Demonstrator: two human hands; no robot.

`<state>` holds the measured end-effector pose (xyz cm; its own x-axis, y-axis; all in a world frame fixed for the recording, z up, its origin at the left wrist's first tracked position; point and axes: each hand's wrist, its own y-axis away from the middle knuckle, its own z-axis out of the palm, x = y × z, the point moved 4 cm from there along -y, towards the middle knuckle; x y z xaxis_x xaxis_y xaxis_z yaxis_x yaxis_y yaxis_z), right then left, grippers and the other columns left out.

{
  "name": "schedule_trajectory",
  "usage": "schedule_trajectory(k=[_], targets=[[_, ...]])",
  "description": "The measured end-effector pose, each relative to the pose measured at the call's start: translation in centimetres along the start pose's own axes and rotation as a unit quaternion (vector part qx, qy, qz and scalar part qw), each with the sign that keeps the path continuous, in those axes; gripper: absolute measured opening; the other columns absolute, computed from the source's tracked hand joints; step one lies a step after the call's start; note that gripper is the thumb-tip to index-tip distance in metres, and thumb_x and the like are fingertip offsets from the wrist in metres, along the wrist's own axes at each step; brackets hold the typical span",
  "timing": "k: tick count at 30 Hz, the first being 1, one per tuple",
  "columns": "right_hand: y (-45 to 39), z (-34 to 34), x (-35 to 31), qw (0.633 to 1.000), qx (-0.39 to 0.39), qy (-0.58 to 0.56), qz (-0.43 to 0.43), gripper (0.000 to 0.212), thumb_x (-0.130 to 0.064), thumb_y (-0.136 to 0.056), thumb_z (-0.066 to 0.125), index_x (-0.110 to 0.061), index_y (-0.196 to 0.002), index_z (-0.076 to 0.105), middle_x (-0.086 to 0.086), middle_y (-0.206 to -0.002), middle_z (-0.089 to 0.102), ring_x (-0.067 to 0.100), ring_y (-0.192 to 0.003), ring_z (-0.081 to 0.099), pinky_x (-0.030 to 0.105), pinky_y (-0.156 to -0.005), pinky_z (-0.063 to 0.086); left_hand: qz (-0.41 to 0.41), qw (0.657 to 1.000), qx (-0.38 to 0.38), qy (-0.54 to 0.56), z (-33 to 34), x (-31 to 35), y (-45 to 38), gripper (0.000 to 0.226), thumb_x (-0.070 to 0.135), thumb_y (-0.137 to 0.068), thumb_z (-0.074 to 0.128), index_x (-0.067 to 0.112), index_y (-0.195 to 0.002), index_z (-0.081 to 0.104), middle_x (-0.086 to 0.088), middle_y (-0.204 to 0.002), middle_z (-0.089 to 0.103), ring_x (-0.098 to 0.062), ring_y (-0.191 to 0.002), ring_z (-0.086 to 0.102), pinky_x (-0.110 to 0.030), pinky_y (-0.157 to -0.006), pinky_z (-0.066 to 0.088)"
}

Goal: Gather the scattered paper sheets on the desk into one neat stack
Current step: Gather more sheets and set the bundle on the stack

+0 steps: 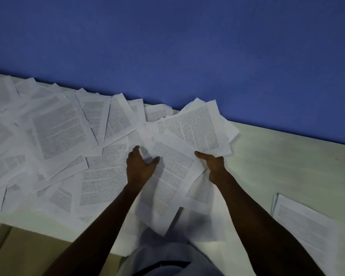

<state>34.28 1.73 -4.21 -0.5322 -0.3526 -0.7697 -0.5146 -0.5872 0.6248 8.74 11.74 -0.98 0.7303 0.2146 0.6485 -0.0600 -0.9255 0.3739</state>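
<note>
Left hand (140,166) on sheets (106,176), right hand (214,165) seemingly gripping bundle (199,128)

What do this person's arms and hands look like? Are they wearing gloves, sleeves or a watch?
Both forearms are bare as far as the picture shows: no sleeves, gloves, watch or rings can be made out in the dim light. The left hand and right hand are bare too, each with its thumb in view. Pale clothing shows at the bottom edge.

arms: 2, bare to past the elbow, no sleeves | hands (140,164) (214,166): bare | garment (163,255): pale
</note>
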Motion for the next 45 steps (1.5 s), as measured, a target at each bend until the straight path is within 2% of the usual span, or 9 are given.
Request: schedule_trajectory(k=[3, 10, 13, 21, 30, 35, 38, 41, 45], targets=[[2.1, -3.4, -0.3, 0.999, -0.009, -0.041, 0.010, 0.081, -0.009, -0.060, 0.095, -0.018, -0.135, 0.066, 0.006, -0.131, 0.071, 0.030, -0.120, 0.066, 0.051, -0.102, 0.055, -0.061, 0.996, -0.071, -0.006, 0.1, 0.5, -0.3, 0.136, 0.093, -0.050, 0.061, 0.010, -0.153, 0.029, -0.016, -0.154, 0.041, -0.037, -0.138, 0.045, -0.054, -0.108, 0.044], [7.0, -10.7, 0.5, 0.988, -0.047, -0.145, 0.001, 0.075, -0.014, -0.075, 0.089, -0.012, -0.143, 0.058, 0.017, -0.145, 0.059, 0.041, -0.133, 0.057, 0.067, -0.110, 0.043, -0.086, 0.973, -0.208, 0.056, -0.6, 2.9, 0.9, 0.069, 0.077, -0.086, 0.043, 0.016, -0.114, 0.062, -0.012, -0.133, 0.061, -0.031, -0.116, 0.058, -0.045, -0.107, 0.041], [9.3, -11.3, 1.0, 0.989, -0.082, -0.122, 0.018, 0.054, -0.009, -0.094, 0.071, -0.010, -0.146, 0.056, 0.018, -0.146, 0.059, 0.039, -0.131, 0.059, 0.056, -0.106, 0.050, -0.123, 0.922, -0.285, 0.231, -0.1, 5.3, 1.3, 0.101, 0.084, -0.057, 0.071, 0.031, -0.139, 0.046, 0.000, -0.132, 0.059, -0.034, -0.122, 0.057, -0.053, -0.107, 0.044], [13.1, -11.1, 1.8, 0.991, -0.133, 0.012, 0.018, 0.048, -0.001, -0.083, 0.078, -0.008, -0.130, 0.068, 0.014, -0.127, 0.072, 0.034, -0.118, 0.069, 0.053, -0.103, 0.054, 0.065, 0.925, -0.371, 0.053, -0.9, 10.8, 2.1, 0.063, 0.026, -0.065, 0.092, 0.016, -0.122, 0.068, -0.002, -0.116, 0.073, -0.031, -0.113, 0.066, -0.050, -0.101, 0.052], [13.1, -12.0, 4.3, 0.996, -0.086, -0.033, 0.011, 0.052, 0.000, -0.080, 0.078, -0.015, -0.128, 0.066, 0.009, -0.122, 0.074, 0.035, -0.113, 0.070, 0.050, -0.086, 0.062, -0.032, 0.945, -0.285, 0.157, -2.2, 5.4, 3.3, 0.037, 0.006, -0.080, 0.081, 0.008, -0.115, 0.071, -0.010, -0.112, 0.073, -0.029, -0.100, 0.071, -0.038, -0.082, 0.060], [13.3, -11.8, 6.6, 0.996, 0.015, -0.088, 0.031, 0.036, 0.010, -0.083, 0.075, -0.005, -0.115, 0.070, 0.005, -0.103, 0.080, 0.026, -0.091, 0.077, 0.036, -0.063, 0.063, -0.053, 0.986, -0.067, 0.143, -4.0, -0.9, 3.4, 0.032, 0.008, -0.078, 0.083, 0.004, -0.109, 0.075, -0.011, -0.104, 0.072, -0.026, -0.092, 0.065, -0.031, -0.080, 0.051], [12.4, -12.1, 7.4, 0.996, 0.044, -0.070, 0.043, 0.045, 0.008, -0.078, 0.081, -0.003, -0.120, 0.069, 0.010, -0.118, 0.075, 0.030, -0.101, 0.073, 0.041, -0.076, 0.062, -0.016, 0.984, 0.025, 0.176, -7.5, -1.3, 2.8, 0.028, 0.007, -0.079, 0.081, 0.004, -0.106, 0.075, -0.015, -0.101, 0.073, -0.030, -0.090, 0.068, -0.030, -0.076, 0.054], [11.8, -12.0, 7.0, 0.998, 0.043, -0.031, 0.018, 0.044, 0.009, -0.077, 0.081, -0.010, -0.114, 0.069, 0.007, -0.117, 0.074, 0.027, -0.105, 0.069, 0.042, -0.088, 0.057, -0.032, 0.954, 0.086, 0.285, -12.5, -0.4, 1.8, 0.031, 0.009, -0.089, 0.069, 0.005, -0.119, 0.068, -0.006, -0.089, 0.069, -0.021, -0.079, 0.064, -0.020, -0.052, 0.053], [11.6, -11.1, 6.2, 1.000, 0.022, 0.010, 0.000, 0.043, 0.011, -0.077, 0.080, -0.016, -0.108, 0.068, 0.001, -0.111, 0.072, 0.025, -0.106, 0.065, 0.042, -0.096, 0.050, -0.100, 0.849, -0.022, 0.518, -15.4, 0.7, 1.2, 0.024, 0.015, -0.104, 0.047, 0.012, -0.119, 0.064, 0.004, -0.079, 0.074, -0.010, -0.072, 0.070, -0.023, -0.058, 0.059]])
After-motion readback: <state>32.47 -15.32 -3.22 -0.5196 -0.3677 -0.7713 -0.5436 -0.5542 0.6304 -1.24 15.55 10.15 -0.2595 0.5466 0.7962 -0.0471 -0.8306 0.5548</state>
